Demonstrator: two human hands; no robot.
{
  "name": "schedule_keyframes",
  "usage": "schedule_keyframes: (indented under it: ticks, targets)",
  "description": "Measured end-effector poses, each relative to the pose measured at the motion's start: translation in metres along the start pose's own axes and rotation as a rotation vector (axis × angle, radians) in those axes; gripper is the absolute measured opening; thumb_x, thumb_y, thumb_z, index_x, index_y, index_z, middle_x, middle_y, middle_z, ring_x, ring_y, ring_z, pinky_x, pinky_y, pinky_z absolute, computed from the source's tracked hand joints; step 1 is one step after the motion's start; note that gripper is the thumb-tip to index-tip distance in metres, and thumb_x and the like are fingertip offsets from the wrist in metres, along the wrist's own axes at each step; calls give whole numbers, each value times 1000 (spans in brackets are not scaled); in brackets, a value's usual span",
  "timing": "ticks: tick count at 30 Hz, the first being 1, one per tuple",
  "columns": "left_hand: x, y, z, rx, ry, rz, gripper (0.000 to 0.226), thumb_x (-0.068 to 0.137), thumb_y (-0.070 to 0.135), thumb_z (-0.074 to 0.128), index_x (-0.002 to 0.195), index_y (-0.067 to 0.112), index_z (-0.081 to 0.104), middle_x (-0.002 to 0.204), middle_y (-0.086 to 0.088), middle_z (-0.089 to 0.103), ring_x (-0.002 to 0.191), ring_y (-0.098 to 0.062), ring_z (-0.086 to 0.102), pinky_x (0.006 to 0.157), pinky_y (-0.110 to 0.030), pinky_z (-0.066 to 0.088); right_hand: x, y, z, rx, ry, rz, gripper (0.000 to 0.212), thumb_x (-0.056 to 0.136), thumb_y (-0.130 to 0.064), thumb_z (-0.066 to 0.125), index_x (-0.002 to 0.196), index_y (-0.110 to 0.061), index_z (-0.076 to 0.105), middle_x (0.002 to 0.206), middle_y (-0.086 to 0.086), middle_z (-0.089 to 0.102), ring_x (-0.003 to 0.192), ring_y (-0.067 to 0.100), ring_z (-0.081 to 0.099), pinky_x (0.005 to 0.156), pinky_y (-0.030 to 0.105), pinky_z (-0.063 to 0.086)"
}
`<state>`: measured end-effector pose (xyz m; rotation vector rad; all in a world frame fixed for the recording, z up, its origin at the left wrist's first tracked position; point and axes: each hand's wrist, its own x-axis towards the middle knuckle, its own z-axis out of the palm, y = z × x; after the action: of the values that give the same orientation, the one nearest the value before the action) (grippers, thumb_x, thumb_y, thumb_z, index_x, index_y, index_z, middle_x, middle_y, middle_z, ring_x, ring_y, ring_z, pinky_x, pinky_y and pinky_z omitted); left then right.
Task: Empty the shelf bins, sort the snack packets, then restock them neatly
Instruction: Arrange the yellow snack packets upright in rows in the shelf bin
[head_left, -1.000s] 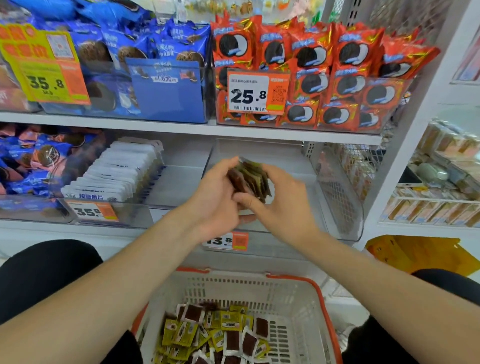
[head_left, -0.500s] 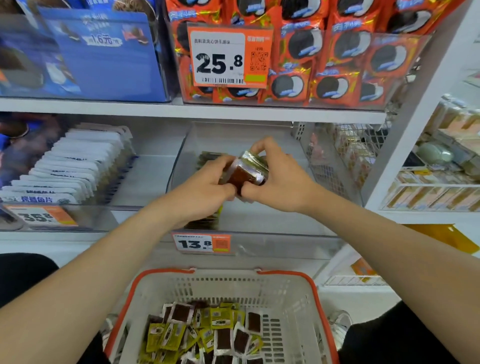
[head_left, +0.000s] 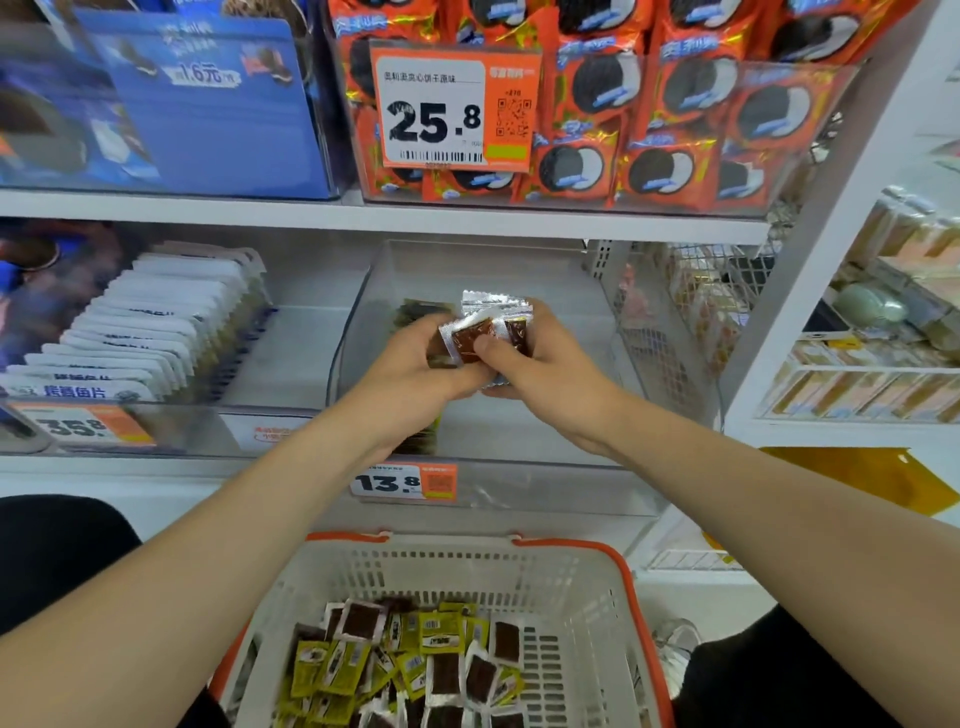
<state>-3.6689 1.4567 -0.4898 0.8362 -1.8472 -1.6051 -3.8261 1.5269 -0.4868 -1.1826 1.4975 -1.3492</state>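
Note:
Both hands meet over a clear shelf bin on the middle shelf. My left hand and my right hand together grip a small stack of brown snack packets with silver edges, thumbs on the front packet. A few dark packets stand in the bin behind my left hand, partly hidden. Below, a white basket with an orange rim holds several brown and yellow-green packets.
A bin of white packets stands to the left with a 35.8 tag. A 13.8 price tag hangs on the clear bin's front. Orange cookie packs and a blue box fill the shelf above. Wire racks sit at the right.
The view has tilted down and closed in. Both hands stay together over the bin; the packet stack now faces me with its brown front showing.

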Motion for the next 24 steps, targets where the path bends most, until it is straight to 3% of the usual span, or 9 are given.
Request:
schedule_keyframes:
  ticks: [3, 5, 6, 9, 12, 15, 18, 21, 24]
  targets:
    - [4, -8, -7, 530, 87, 53, 46, 90, 45, 75, 131, 28, 59, 129, 4, 64, 123, -18, 60, 105, -36, 49, 12, -3, -13, -356, -64, -14, 50, 106, -23, 58, 145, -13, 29, 114, 0, 66, 104, 19, 69, 87, 32, 61]
    - [3, -10, -10, 853, 93, 16, 62, 93, 40, 70, 146, 17, 46, 146, -8, 45, 136, -29, 46, 112, -39, 41, 29, 1, -21, -705, -81, -41, 49, 107, -23, 55, 143, -9, 24, 107, 4, 60, 95, 21, 64, 76, 26, 51]
    - [4, -12, -10, 967, 77, -12, 65, 96, 36, 67, 149, 11, 40, 152, -12, 38, 142, -33, 39, 115, -42, 38, 41, 6, -24, -851, -91, -42, 48, 107, -23, 54, 141, -6, 25, 111, 9, 58, 97, 25, 62, 77, 30, 47]
    - [9, -17, -12, 1155, -65, -129, 78, 100, 38, 59, 161, 5, 22, 172, -16, 6, 159, -37, 2, 128, -51, 16, 71, 26, -26, -1126, -144, 5, 43, 104, -23, 55, 135, -8, 29, 130, 17, 50, 106, 33, 56, 88, 48, 50]
    - [18, -20, -13, 1220, -206, -183, 90, 103, 43, 53, 165, 3, 2, 172, -19, -13, 159, -36, -15, 130, -51, -1, 91, 47, -20, -1341, -225, -2, 48, 103, -18, 55, 142, -18, 28, 139, 12, 44, 116, 38, 48, 86, 47, 42]
    - [22, -20, -11, 1271, -231, -176, 92, 103, 44, 53, 165, 2, -2, 172, -22, -12, 160, -38, -5, 129, -50, 6, 106, 54, -19, -1364, -221, 73, 51, 103, -22, 50, 148, -21, 24, 143, 10, 35, 125, 39, 38, 95, 51, 39]
    - [24, -21, -12, 1327, -201, -137, 90, 102, 42, 54, 165, 6, 0, 172, -19, -12, 157, -39, 8, 124, -49, 19, 117, 50, -17, -1163, -151, 65, 44, 101, -26, 48, 134, -5, 29, 131, 17, 38, 117, 35, 39, 93, 43, 39]
    - [29, -23, -15, 1378, -230, -126, 89, 102, 39, 53, 164, 4, 1, 173, -19, -8, 156, -37, 7, 124, -48, 20, 116, 53, -3, -1105, -54, 38, 36, 100, -17, 51, 129, -5, 33, 126, 19, 37, 109, 32, 36, 89, 41, 37]
    - [32, -25, -11, 1340, -275, -205, 86, 102, 29, 53, 163, 2, -1, 171, -22, -15, 158, -39, -9, 127, -53, 11, 108, 62, 14, -1116, 152, 52, 53, 93, 0, 55, 138, -19, 35, 130, 17, 29, 109, 39, 37, 88, 45, 42]
